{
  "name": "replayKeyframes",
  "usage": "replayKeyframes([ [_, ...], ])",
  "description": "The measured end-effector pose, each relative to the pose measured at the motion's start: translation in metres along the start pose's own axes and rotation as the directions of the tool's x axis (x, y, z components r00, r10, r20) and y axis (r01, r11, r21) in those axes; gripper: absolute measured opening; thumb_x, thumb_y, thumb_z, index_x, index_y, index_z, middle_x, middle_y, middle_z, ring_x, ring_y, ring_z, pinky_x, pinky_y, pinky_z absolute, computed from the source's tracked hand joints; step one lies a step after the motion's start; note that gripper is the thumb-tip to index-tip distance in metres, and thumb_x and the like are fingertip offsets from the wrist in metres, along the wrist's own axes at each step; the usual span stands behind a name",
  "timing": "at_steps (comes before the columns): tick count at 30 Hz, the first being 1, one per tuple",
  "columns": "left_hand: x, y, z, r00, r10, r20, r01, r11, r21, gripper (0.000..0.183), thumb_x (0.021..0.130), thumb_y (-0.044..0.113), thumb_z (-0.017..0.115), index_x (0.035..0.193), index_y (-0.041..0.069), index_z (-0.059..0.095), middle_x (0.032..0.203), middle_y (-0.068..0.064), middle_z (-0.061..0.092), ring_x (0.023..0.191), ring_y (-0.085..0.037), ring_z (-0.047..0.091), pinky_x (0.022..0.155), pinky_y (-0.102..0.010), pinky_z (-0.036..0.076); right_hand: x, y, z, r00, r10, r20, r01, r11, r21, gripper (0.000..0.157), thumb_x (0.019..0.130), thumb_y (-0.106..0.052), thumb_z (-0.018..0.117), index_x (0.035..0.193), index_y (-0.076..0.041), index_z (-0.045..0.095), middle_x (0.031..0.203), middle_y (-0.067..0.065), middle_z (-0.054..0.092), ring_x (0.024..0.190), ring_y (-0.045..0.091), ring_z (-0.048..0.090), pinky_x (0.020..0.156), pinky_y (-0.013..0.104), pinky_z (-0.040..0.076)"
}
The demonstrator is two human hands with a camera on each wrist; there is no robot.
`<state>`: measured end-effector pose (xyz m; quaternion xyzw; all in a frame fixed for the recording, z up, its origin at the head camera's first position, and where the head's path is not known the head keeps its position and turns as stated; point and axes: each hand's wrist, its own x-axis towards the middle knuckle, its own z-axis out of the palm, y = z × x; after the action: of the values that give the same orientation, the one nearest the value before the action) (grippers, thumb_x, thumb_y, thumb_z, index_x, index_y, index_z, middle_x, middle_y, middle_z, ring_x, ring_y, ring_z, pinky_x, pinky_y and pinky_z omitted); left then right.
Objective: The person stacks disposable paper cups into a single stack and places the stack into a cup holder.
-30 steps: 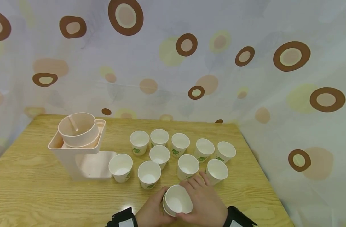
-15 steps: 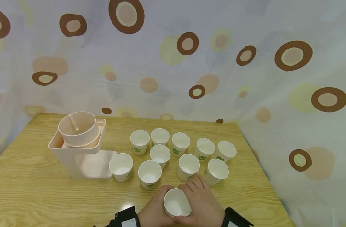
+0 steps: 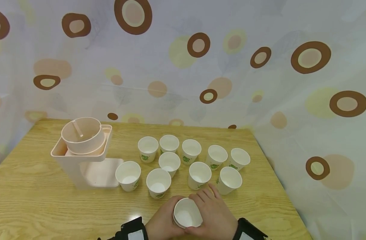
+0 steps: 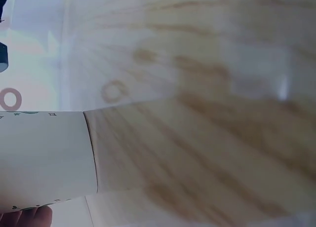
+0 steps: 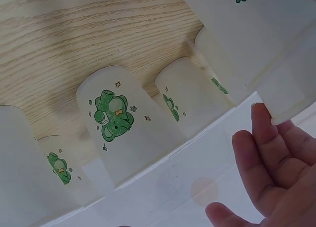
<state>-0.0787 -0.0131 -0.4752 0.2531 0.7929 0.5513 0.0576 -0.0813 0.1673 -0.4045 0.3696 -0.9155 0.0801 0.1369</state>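
- The left hand point(image 3: 163, 220) was curled round the left side of a nested stack of white paper cups point(image 3: 187, 213), gripping it; how many cups were in it could not be told, though two rims showed.
- The right hand point(image 3: 214, 215) held the same stack from the right, its thumb across the near side and its fingers bent over the far right, only partly closed.
- The stack was between the two hands, mouth up and leaning slightly.
- Just beyond the right hand's fingertips stood a single paper cup point(image 3: 229, 180); whether they touched it could not be told.
- Nine more standing cups point(image 3: 158, 182) were spread beyond both hands, mouths up, some with green elephant prints point(image 5: 116, 116).
- Far out to the left of the left hand stood a pale pink plastic stand point(image 3: 78, 170), with a round bowl point(image 3: 85, 145) on top and a stick point(image 3: 77, 128) inside it.
- Black wristbands point(image 3: 132, 229) circled both wrists.
- Under it all was a wood-grain table point(image 3: 66, 213), and past its far edge hung a circle-patterned cloth point(image 3: 129, 63).
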Motion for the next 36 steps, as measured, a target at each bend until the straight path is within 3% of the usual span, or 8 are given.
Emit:
replayKeyframes([
  [8, 0.0004, 0.0018, -0.0013, 1.000, -0.001, 0.013, 0.001, 1.000, 0.013, 0.073, 0.065, 0.028, 0.082, 0.123, -0.002, 0.050, 0.117, -0.014, 0.061, 0.102, -0.023, 0.058, 0.089, -0.043, 0.052, -0.0004, 0.0004, 0.0012, 0.995, 0.045, 0.089, -0.047, 0.999, 0.021, 0.073, 0.061, -0.065, 0.070, 0.105, -0.008, 0.062, 0.096, 0.000, 0.062, 0.097, 0.017, 0.051, 0.097, 0.054, 0.040],
  [15, 0.0017, 0.0022, -0.0031, 0.998, -0.044, 0.042, 0.044, 0.999, 0.018, 0.074, 0.064, 0.027, 0.082, 0.125, 0.002, 0.049, 0.118, -0.012, 0.063, 0.103, -0.020, 0.059, 0.090, -0.044, 0.051, -0.0009, -0.0006, 0.0021, 0.993, 0.067, 0.102, -0.068, 0.998, 0.012, 0.069, 0.059, -0.060, 0.073, 0.104, -0.009, 0.062, 0.093, -0.001, 0.059, 0.093, 0.015, 0.050, 0.087, 0.040, 0.045],
  [25, 0.0009, 0.0027, -0.0046, 0.998, -0.041, 0.044, 0.039, 0.999, 0.036, 0.072, 0.064, 0.028, 0.082, 0.124, 0.003, 0.051, 0.117, -0.012, 0.063, 0.103, -0.020, 0.058, 0.089, -0.044, 0.051, 0.0018, -0.0006, 0.0018, 0.971, 0.107, 0.214, -0.133, 0.985, 0.108, 0.073, 0.059, -0.061, 0.073, 0.107, -0.008, 0.061, 0.098, 0.002, 0.062, 0.096, 0.015, 0.051, 0.088, 0.043, 0.047],
  [36, 0.0029, 0.0015, -0.0054, 0.997, -0.051, 0.051, 0.050, 0.998, 0.026, 0.070, 0.064, 0.027, 0.082, 0.123, 0.004, 0.051, 0.116, -0.009, 0.063, 0.102, -0.018, 0.058, 0.089, -0.044, 0.051, 0.0027, -0.0002, 0.0013, 0.970, 0.126, 0.209, -0.154, 0.980, 0.123, 0.071, 0.061, -0.063, 0.071, 0.105, -0.008, 0.062, 0.097, 0.001, 0.063, 0.094, 0.015, 0.053, 0.085, 0.042, 0.049],
])
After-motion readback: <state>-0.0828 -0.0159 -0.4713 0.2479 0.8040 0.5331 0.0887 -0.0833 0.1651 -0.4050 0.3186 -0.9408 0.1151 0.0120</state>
